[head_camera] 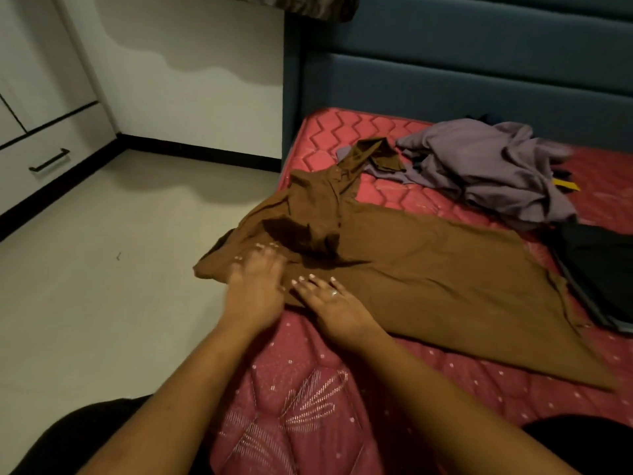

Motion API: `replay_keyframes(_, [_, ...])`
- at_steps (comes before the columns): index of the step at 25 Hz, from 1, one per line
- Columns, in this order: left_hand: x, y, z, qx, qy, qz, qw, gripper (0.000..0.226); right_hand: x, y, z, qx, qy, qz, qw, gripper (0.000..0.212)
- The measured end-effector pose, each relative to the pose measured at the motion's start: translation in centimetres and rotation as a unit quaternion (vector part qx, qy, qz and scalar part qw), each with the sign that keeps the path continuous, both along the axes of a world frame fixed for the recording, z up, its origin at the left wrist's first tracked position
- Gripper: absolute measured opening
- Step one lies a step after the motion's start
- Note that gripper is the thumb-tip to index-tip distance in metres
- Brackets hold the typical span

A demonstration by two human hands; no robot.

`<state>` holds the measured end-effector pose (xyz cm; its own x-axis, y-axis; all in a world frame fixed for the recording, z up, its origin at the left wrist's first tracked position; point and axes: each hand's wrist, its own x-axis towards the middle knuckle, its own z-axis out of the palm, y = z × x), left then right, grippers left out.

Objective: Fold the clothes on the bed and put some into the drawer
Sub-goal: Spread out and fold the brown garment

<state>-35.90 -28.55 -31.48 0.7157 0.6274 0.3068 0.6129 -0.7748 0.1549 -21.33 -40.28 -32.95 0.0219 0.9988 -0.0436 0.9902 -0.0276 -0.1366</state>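
Smoothing stage of a fold. The brown garment point(411, 269) lay spread flat across the near corner of the bed point(342, 389). Its collar end pointed toward the headboard point(445, 63) and one edge hung past the mattress side. The left hand point(255, 282) rested on that overhanging edge with fingers spread and nothing in its grasp, though blur softened its outline. The right hand point(330, 299) lay just beside it on the garment, fingers straight, flat on the cloth and holding nothing. Both palms bore down, probably to press out wrinkles and pin the fabric so that a clean fold line could be set. Beyond the brown garment, toward the headboard, a purple heap point(489, 173) sat crumpled and unfolded. A dark garment point(599, 269) lay just beside its far hem. The drawer point(51, 166) stood closed across the floor, well apart from the brown garment.
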Motion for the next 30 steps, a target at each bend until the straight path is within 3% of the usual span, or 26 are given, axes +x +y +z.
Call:
replay_keyframes(2, [3.1,-5.0,-0.9,-0.049,0.057,-0.118,0.990,0.058,2.7,-2.5,-0.3,-0.022,-0.042,-0.009,0.999,0.060])
replay_keyframes(3, [4.3,-7.2,-1.4,-0.078,0.099,-0.128,0.984,0.063,3.8,-3.8,-0.4,-0.032,-0.059,-0.008,0.998,0.059])
replay_keyframes(5, [6.1,-9.8,-3.2,-0.109,0.147,-0.073,0.980,0.061,6.0,-6.3,0.0,-0.048,-0.074,-0.030,0.996,0.062])
replay_keyframes(8, [7.9,-12.3,-3.2,-0.100,0.161,0.006,0.982,0.057,9.6,-10.7,0.9,-0.096,-0.100,-0.052,0.989,0.088])
replay_keyframes(10, [9.7,-13.7,-3.0,-0.083,0.156,-0.002,0.984,0.057,12.3,-14.0,1.0,-0.104,-0.121,-0.047,0.986,0.090])
replay_keyframes(14, [14.4,-17.1,-3.0,-0.056,0.128,-0.088,0.986,0.056,17.8,-19.3,1.6,-0.128,-0.165,-0.078,0.975,0.081])
replay_keyframes(18, [17.9,-20.7,-3.3,-0.081,0.125,-0.092,0.985,0.058,22.4,-26.9,2.0,-0.126,-0.203,-0.177,0.955,0.065])
replay_keyframes(25, [18.2,-22.6,-3.2,-0.076,0.161,-0.091,0.980,0.061,24.1,-32.7,1.4,-0.005,-0.222,-0.261,0.939,0.047])
replay_keyframes(27, [18.5,-24.2,-2.7,-0.083,0.164,-0.116,0.976,0.060,25.1,-34.6,1.9,0.032,-0.243,-0.278,0.929,0.051])
replay_keyframes(30, [18.0,-26.9,-2.3,-0.087,0.196,-0.156,0.964,0.062,24.4,-37.7,1.7,-0.083,-0.221,-0.323,0.917,0.079])
